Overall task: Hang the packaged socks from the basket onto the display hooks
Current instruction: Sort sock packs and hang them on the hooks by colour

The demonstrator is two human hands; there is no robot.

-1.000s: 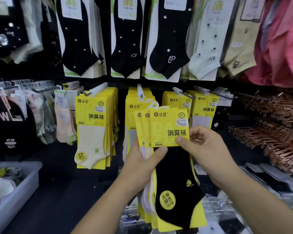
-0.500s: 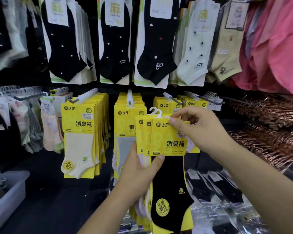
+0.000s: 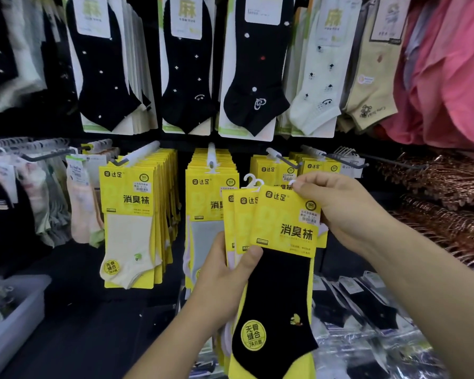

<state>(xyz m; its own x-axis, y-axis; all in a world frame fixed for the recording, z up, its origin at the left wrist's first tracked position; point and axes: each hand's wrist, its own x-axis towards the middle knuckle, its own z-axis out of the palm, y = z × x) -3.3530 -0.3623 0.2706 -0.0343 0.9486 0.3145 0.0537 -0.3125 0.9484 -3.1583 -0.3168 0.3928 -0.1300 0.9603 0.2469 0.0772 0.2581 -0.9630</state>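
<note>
The right hand (image 3: 348,212) has its grip clamped on the top right corner of the front pack (image 3: 279,296), thumb and forefinger pinched just by the pack's white hanger tab. The left hand (image 3: 219,291) has its grip closed round the packs (image 3: 240,222), a fan of three yellow cards. Its thumb lies across the lower edge of the front card and its fingers are hidden behind. The front pack carries a black sock and tilts slightly to the right, and its bottom edge runs out of view. Two more white hanger tabs (image 3: 251,180) stand up at the fan's top left.

The fan is held in front of the rack, overlapping the right edge of the centre stack (image 3: 203,209) and the lower part of the right stack (image 3: 271,170). The centre hook (image 3: 211,157) points straight out above its stack. The right hook (image 3: 282,158) juts out just above and left of the right hand's fingers, and its tip is apart from the held pack. Another hook (image 3: 315,153) lies beside it to the right. The left stack (image 3: 129,222), with white socks, hangs from its own hook (image 3: 143,154), and a narrow dark gap separates it from the centre stack.

Above, a row of larger sock cards (image 3: 246,77) hangs down close to the hooks. The basket (image 3: 25,310) sits at lower left, well apart from both hands, with dark open room between. Copper hangers (image 3: 449,201) crowd the right edge, and bagged socks (image 3: 367,305) lie beneath the right forearm.
</note>
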